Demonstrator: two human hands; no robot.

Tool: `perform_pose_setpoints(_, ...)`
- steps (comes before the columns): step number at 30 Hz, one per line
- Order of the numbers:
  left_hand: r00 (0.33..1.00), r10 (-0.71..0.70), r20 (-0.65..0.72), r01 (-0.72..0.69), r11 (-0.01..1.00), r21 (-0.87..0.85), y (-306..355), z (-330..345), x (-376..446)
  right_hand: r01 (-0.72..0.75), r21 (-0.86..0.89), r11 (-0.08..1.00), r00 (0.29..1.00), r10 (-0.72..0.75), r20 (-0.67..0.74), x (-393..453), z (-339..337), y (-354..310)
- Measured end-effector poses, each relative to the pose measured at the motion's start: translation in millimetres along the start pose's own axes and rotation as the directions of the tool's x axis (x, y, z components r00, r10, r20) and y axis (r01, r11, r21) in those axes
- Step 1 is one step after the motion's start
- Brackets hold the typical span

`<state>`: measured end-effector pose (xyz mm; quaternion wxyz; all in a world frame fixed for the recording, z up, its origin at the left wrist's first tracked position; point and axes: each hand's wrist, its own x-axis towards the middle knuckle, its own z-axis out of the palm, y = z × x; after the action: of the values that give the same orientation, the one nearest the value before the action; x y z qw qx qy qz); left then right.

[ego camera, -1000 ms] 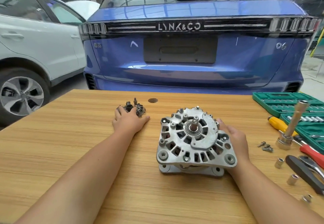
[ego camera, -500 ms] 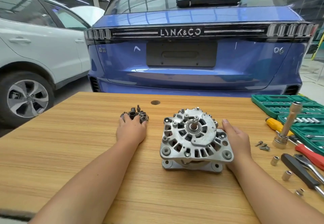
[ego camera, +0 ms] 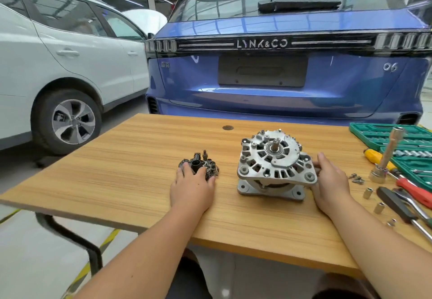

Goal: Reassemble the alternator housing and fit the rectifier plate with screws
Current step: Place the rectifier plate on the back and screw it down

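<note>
The silver alternator housing (ego camera: 273, 165) stands on the wooden table (ego camera: 131, 177), shaft end up. My right hand (ego camera: 329, 181) rests against its right side, fingers lying on the casing. Left of the housing lies the dark rectifier plate (ego camera: 198, 164), with my left hand (ego camera: 191, 186) on its near edge, fingertips touching it. A few small screws (ego camera: 356, 178) lie to the right of my right hand.
A green socket case (ego camera: 383, 135) sits at the table's right, with a T-handle driver (ego camera: 385, 156), yellow and red screwdrivers, a ratchet (ego camera: 406, 207) and loose sockets (ego camera: 368, 193) before it. A blue car and a white car stand behind the table.
The camera has pulled back and turned left, showing more of the table's front edge and floor. My left fingers have slid forward onto the rectifier plate. My right hand stays on the housing.
</note>
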<state>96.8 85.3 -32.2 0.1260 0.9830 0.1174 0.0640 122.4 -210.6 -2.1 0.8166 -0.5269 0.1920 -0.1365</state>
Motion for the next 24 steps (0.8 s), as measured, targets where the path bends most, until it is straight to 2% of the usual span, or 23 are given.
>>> perform_pose_setpoints(1, 1.000, 0.003, 0.004, -0.003, 1.000, 0.004, -2, -1, -8, 0.001, -0.014, 1.000, 0.999, -0.002, -0.040, -4, -1, -2)
perform_pose_setpoints(3, 1.000, 0.008, 0.009, -0.008, 1.000, 0.011, -5, -4, -21, 0.067, -0.199, 0.978, 0.975, -0.106, -0.193, -12, 1, -12)
perform_pose_setpoints(4, 1.000, 0.010, 0.008, -0.011, 1.000, 0.014, -5, -5, -25, 0.148, -0.318, 0.936, 0.942, -0.232, -0.244, -18, 5, -20)
perform_pose_setpoints(5, 1.000, 0.014, 0.008, -0.014, 1.000, 0.015, -6, -7, -28, 0.275, -0.412, 0.869, 0.898, -0.385, -0.213, -27, 12, -30)
perform_pose_setpoints(7, 1.000, 0.015, 0.017, -0.015, 1.000, 0.007, -6, -9, -31, 0.570, -0.478, 0.668, 0.772, -0.635, 0.032, -53, 35, -51)
perform_pose_setpoints(9, 0.999, 0.011, 0.032, -0.011, 1.000, -0.014, -8, -11, -32, 0.766, -0.404, 0.500, 0.619, -0.741, 0.258, -89, 65, -67)
perform_pose_setpoints(11, 0.999, 0.025, 0.023, -0.023, 0.998, -0.064, -10, -14, -31, 0.872, -0.329, 0.362, 0.485, -0.728, 0.485, -127, 95, -67)
perform_pose_setpoints(12, 0.999, 0.038, 0.002, -0.038, 0.994, -0.099, -13, -16, -31, 0.896, -0.319, 0.310, 0.445, -0.648, 0.618, -143, 110, -59)
perform_pose_setpoints(13, 0.998, 0.053, -0.025, -0.056, 0.989, -0.137, -18, -18, -30, 0.900, -0.345, 0.266, 0.435, -0.505, 0.746, -157, 122, -46)
perform_pose_setpoints(14, 0.996, 0.069, -0.049, -0.076, 0.982, -0.175, -25, -21, -28, 0.887, -0.408, 0.218, 0.459, -0.316, 0.830, -167, 133, -30)
perform_pose_setpoints(16, 0.993, 0.101, -0.061, -0.113, 0.966, -0.232, -47, -28, -21, 0.820, -0.561, 0.110, 0.561, 0.036, 0.827, -175, 145, 5)
perform_pose_setpoints(17, 0.992, 0.119, -0.043, -0.126, 0.960, -0.250, -59, -32, -18, 0.784, -0.617, 0.071, 0.604, 0.142, 0.784, -174, 147, 21)
perform_pose_setpoints(20, 0.987, 0.145, 0.066, -0.119, 0.945, -0.304, -92, -40, -6, 0.685, -0.726, 0.065, 0.691, 0.259, 0.675, -155, 150, 48)
perform_pose_setpoints(24, 0.968, 0.204, 0.144, -0.157, 0.946, -0.284, -97, -42, 9, 0.611, -0.781, 0.126, 0.743, 0.249, 0.621, -127, 162, 60)
